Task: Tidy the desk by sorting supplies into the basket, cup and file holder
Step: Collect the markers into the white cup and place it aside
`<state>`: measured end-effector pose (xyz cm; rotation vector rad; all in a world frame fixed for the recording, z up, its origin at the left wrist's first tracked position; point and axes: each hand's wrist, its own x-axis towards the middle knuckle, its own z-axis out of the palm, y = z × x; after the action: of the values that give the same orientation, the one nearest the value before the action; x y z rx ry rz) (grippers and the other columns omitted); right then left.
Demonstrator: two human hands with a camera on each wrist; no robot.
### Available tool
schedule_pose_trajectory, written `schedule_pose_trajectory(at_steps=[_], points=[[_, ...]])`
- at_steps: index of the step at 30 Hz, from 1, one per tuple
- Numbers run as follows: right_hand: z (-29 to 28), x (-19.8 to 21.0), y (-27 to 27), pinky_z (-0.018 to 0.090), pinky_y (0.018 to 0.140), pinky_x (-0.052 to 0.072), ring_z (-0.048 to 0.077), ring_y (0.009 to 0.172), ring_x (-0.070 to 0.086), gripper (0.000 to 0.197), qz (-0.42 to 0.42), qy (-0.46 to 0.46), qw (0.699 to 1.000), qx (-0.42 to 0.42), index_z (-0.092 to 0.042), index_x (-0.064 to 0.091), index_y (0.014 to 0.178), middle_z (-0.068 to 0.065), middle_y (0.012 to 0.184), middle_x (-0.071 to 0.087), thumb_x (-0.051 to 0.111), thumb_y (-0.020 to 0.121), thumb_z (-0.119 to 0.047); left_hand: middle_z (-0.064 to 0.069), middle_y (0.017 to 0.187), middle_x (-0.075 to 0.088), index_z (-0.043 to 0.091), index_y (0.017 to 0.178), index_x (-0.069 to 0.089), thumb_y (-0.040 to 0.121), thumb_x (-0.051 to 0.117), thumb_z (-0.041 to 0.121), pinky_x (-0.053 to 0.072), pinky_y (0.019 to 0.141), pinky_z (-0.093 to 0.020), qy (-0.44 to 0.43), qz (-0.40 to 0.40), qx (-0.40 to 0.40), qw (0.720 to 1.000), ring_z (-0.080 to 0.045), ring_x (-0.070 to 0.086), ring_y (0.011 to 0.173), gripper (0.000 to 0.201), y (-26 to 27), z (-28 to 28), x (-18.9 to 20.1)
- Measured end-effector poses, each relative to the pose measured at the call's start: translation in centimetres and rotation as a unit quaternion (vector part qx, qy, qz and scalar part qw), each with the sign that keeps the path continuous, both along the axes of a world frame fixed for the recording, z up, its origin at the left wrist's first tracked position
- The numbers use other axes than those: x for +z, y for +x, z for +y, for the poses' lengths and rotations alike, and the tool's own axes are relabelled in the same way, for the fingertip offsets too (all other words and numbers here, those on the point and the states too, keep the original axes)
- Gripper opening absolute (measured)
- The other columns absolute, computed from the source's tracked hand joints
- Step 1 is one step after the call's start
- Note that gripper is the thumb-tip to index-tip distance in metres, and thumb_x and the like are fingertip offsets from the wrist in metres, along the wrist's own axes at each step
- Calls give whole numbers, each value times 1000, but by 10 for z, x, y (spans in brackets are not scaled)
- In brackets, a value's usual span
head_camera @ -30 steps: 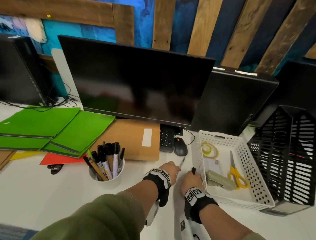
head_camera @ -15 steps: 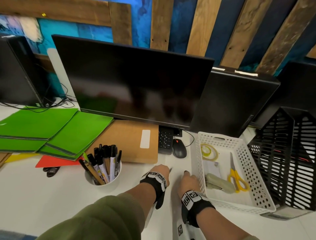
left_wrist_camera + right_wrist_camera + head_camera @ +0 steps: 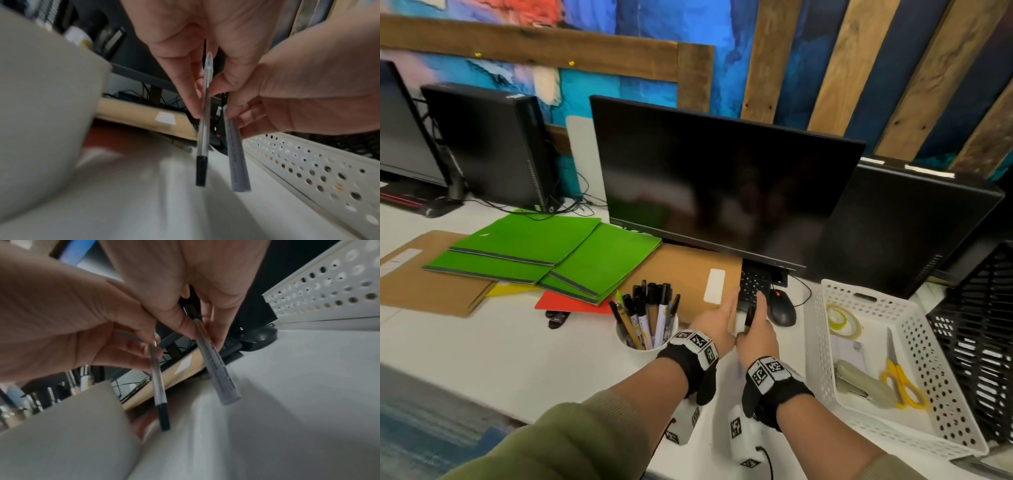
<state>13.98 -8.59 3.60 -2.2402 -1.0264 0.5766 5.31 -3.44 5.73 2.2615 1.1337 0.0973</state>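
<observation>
Toward the left edge of the tabletop [image 3: 465,349] lie green folders [image 3: 544,253] on brown cardboard, still to go to the black file holder [image 3: 976,335] at the far right edge. Right of them stands the white cup [image 3: 643,342], already crowded with pens and markers. Just right of the cup, above the front middle of the tabletop, the left hand [image 3: 714,323] pinches a clear ballpoint pen [image 3: 203,129] between thumb and fingertips near its upper end, black cap hanging down. Touching it, the right hand [image 3: 756,337] pinches a grey marker [image 3: 216,363] the same way, high on the barrel. Both grips are narrow, each holding its own piece.

Both pieces look light, stiff and smooth, so a hold near one end probably lets them swing or slip; a pinch nearer mid-barrel would likely steer them better into the gaps among the cup's contents. Further right sits the white basket [image 3: 822,342], holding tape, a stapler and yellow scissors.
</observation>
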Motion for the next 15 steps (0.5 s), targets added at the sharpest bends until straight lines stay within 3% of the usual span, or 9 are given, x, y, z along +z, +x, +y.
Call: schedule_pose_trajectory(at_steps=[4,7,9,12,15], points=[[10,20,-23,30,68,53,18,83,58,67,22,112,993,9,-34,19,144,8,120,56,49,91,-7,-11,110,64,33,147,5,86,52,14,52,70,-34,29,-68,58,996,-31,65,86,80,-34,9,22],[21,33,-39,33,81,52,18,91,60,57,44,202,978,1,-32,28,138,5,124,54,47,91,-5,-10,99,65,38,145,5,83,51,8,55,74,-37,48,-115,121,985,-27,64,78,83,-61,17,35],[28,38,-49,30,82,51,17,93,61,54,58,243,968,6,-33,28,136,3,121,56,47,92,-8,-10,92,66,40,145,5,83,51,7,52,69,-32,53,-146,155,975,-24,60,70,84,-76,22,39],[34,44,-66,28,79,49,14,88,58,49,50,284,957,29,-32,31,134,-2,106,57,49,93,-12,-10,103,65,44,144,6,86,52,12,46,66,-29,72,-161,202,963,-26,59,71,80,-94,25,43],[37,45,-80,25,75,47,13,86,58,47,54,279,957,58,-28,34,135,-4,102,57,48,94,-11,-9,118,61,39,146,9,88,52,12,44,67,-27,99,-147,214,961,-30,62,86,78,-105,25,37]])
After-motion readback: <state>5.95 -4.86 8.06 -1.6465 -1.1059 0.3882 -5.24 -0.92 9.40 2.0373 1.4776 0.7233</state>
